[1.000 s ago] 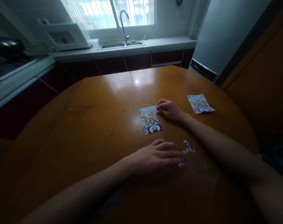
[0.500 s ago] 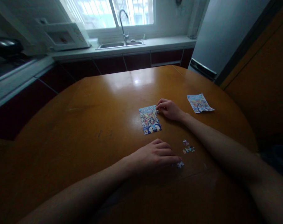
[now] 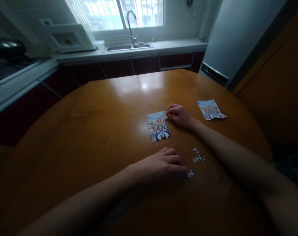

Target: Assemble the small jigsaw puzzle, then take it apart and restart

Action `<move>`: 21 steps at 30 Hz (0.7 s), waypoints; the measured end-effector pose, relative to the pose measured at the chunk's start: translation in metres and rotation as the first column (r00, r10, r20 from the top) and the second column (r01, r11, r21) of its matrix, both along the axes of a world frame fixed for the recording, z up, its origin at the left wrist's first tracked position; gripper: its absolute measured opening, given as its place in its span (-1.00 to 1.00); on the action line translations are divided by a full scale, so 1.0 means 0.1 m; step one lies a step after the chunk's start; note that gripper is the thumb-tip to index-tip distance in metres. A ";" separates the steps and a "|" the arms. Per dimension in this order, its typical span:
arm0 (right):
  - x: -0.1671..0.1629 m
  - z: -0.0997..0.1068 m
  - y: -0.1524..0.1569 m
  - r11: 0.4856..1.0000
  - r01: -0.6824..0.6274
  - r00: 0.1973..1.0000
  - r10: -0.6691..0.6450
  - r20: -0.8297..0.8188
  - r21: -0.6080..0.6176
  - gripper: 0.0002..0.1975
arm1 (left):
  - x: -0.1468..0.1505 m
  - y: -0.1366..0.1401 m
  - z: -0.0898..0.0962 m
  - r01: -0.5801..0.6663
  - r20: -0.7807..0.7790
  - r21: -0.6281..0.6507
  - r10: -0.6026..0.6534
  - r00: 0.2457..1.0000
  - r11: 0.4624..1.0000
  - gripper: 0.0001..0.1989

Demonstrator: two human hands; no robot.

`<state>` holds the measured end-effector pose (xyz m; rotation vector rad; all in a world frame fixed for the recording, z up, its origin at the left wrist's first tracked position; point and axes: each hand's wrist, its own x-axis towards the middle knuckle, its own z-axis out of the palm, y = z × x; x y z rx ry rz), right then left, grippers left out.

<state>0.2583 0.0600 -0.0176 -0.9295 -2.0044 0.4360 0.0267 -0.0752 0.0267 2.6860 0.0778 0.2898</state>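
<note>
A partly assembled jigsaw puzzle (image 3: pixel 158 127) lies on the wooden table, a blue cartoon dog's face at its near edge and its right side uneven. At its upper right corner, my right hand (image 3: pixel 178 115) has thumb and fingertips pinched on a small puzzle piece (image 3: pixel 166 117), mostly covered by the fingers. My left hand (image 3: pixel 165 164) rests palm down nearer to me, fingers stretched out. Its fingertips lie beside a pale loose piece (image 3: pixel 190 173); whether they touch it I cannot tell. Several more loose pieces (image 3: pixel 199 158) lie to the right, between my two arms.
A creased picture sheet (image 3: pixel 211 109) with the same design lies right of the puzzle on the table (image 3: pixel 109 108). Beyond the table's far edge stand a counter with a sink (image 3: pixel 119 48), a microwave (image 3: pixel 69 38) and, at right, a fridge (image 3: pixel 237 36).
My left fingertips have drawn back slightly from the pale loose piece. My right hand stays at the puzzle's corner with only a slight shift. The whole view has moved a little.
</note>
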 end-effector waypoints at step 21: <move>0.00 0.04 -0.02 1.000 0.026 1.000 -0.026 -0.011 0.007 -0.74 | -0.04 0.09 -0.06 -0.076 0.061 -0.055 0.079 0.995 0.996 -0.93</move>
